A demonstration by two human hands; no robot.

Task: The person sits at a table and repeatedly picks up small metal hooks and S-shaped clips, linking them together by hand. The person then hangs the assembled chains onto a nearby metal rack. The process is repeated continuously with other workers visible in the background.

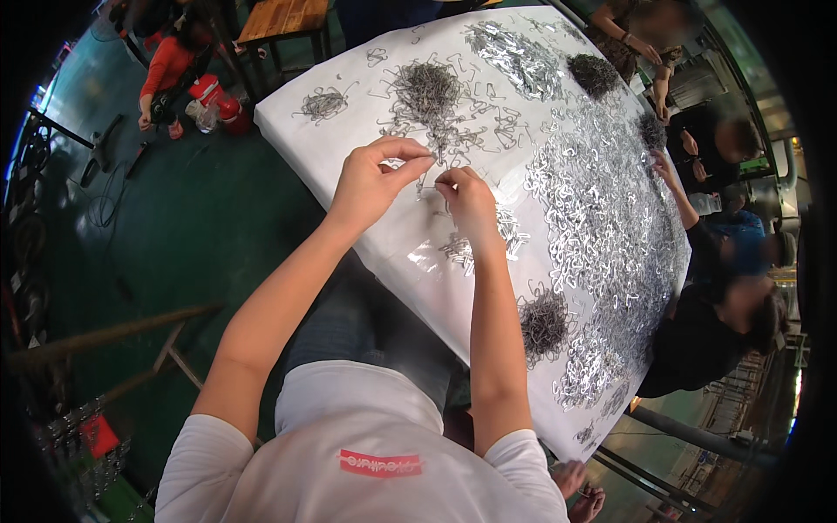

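Observation:
Over the near left part of the white-covered table point(314, 179), my left hand point(375, 179) pinches what looks like a thin wire hook between thumb and forefinger. Just to its right and slightly nearer, my right hand point(468, 202) is also closed in a pinch on a small wire hook, mostly hidden by the fingertips. The two hands are close together but apart. Beyond them lies a tangled dark pile of wire hooks point(427, 91), strays reaching toward my fingers. Shiny silver hooks point(458, 253) lie beneath my right wrist, partly covered by it.
A broad spread of silver hooks point(602, 200) covers the table's right side. More dark heaps point(543, 324) lie near and far. Several people sit along the right edge, one person's hand point(667, 170) reaching in. A wooden stool point(283, 19) and a person in red point(166, 65) are at far left.

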